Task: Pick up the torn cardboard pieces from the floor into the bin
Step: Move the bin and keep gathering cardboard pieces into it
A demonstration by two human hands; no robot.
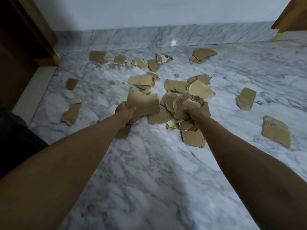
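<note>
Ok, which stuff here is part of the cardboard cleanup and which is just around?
Job:
left hand gripping a cardboard piece
right hand gripping crumpled pieces
scattered pieces on the floor

Just around:
wooden door frame
marble skirting

No bin in view.

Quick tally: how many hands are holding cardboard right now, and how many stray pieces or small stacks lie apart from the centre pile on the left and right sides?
Hands holding cardboard: 2, left hand and right hand
Stray on left side: 3
Stray on right side: 2
Total: 7
</note>
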